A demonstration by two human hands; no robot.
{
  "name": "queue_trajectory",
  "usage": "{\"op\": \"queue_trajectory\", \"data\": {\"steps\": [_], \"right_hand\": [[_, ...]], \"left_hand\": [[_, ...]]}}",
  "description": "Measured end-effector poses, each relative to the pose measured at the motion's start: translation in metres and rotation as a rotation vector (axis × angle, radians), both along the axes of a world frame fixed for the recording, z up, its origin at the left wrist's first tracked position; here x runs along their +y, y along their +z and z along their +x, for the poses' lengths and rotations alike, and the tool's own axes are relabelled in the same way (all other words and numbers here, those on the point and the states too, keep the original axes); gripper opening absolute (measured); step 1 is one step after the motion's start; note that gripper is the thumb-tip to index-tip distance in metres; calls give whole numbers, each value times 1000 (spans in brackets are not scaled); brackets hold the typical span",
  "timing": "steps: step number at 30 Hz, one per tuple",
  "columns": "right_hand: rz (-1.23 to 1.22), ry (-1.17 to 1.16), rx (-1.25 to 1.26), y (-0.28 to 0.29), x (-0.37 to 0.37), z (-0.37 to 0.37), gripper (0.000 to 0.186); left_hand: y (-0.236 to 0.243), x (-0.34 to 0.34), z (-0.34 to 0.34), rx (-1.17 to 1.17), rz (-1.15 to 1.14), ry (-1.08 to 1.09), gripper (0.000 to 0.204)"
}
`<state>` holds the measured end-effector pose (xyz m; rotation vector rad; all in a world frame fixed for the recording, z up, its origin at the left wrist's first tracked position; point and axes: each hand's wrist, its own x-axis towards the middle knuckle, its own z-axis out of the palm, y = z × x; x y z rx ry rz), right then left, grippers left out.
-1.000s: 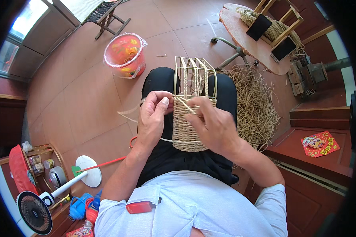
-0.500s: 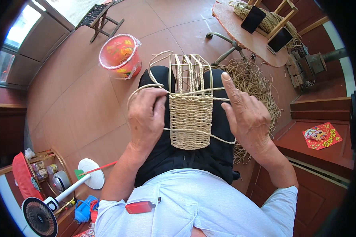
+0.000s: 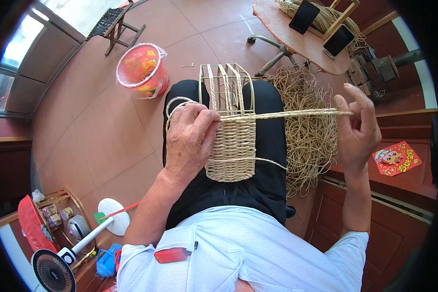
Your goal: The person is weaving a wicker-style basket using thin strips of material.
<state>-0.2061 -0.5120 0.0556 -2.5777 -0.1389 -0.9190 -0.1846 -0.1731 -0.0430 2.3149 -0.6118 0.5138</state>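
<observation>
A small woven cord basket (image 3: 232,151) lies on my lap, its lower part tightly woven and its far part a bare frame with several upright strands. My left hand (image 3: 190,136) is closed in a pinch at the basket's left edge, by the top woven row; its fingertips are partly hidden. A loop of cord (image 3: 169,104) curves out behind that hand. From the top row a taut cord (image 3: 297,114) stretches right to my right hand (image 3: 360,126), whose bent fingers grip it out past my right knee. Another loose strand (image 3: 270,161) crosses the basket's lower part.
A heap of loose cord (image 3: 306,126) covers the floor to the right. Beyond it stands a round table (image 3: 277,22) with two phones and a cord bundle. A red bucket (image 3: 155,87) and a folding stool (image 3: 114,29) stand far left, a fan (image 3: 53,272) near left.
My right hand has moved right, drawing the cord out straight. My left hand has shifted right onto the basket's edge, and the large loop at the far left of the basket has shrunk.
</observation>
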Motion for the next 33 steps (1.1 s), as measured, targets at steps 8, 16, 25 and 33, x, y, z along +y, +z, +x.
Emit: {"op": "queue_trajectory", "data": {"steps": [8,16,25,33], "right_hand": [[406,11,-79,13,-101,34,39],[1075,139,429,56,-127,54,47],[909,539,234,99,-43,68,53],[651,448,692,-19,59,42,27]], "left_hand": [[-3,0,-5,-22,5,-25,19],[8,-2,4,34,58,-45,17],[2,-20,12,67,14,59,9],[1,-26,15,-1,25,112,6]]}}
